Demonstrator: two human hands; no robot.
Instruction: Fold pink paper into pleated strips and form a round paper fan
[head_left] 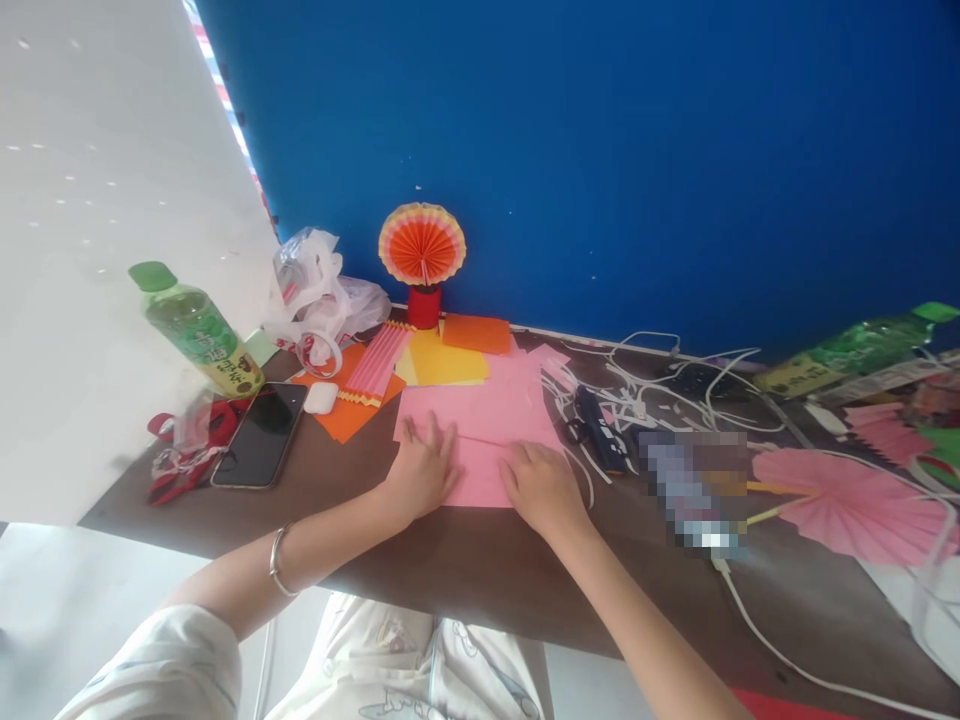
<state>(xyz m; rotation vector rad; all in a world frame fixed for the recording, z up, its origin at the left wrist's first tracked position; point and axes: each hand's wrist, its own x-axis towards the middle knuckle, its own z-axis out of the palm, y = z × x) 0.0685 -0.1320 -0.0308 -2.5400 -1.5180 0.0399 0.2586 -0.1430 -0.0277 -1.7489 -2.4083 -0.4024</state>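
A large pink sheet of paper (480,400) lies on the dark brown table in the head view, with a crease or edge running across it between my hands. My left hand (421,468) rests on the left part of this paper, its fingers apart and laid flat. On the right part lies my right hand (541,485), fingers spread, tips touching the paper near the crease. Behind the pink sheet are yellow sheets (448,358) and an orange sheet (476,333). Left of them, a pleated pink strip (381,362) lies on orange paper (337,415).
An orange paper fan (422,245) stands in a red holder (424,307). Leftward are a phone (260,437), white case (321,398), green bottle (199,330), red scissors (166,427) and plastic bags (315,285). Rightward are cables (637,405), a blurred device (684,490) and pink fan (855,505).
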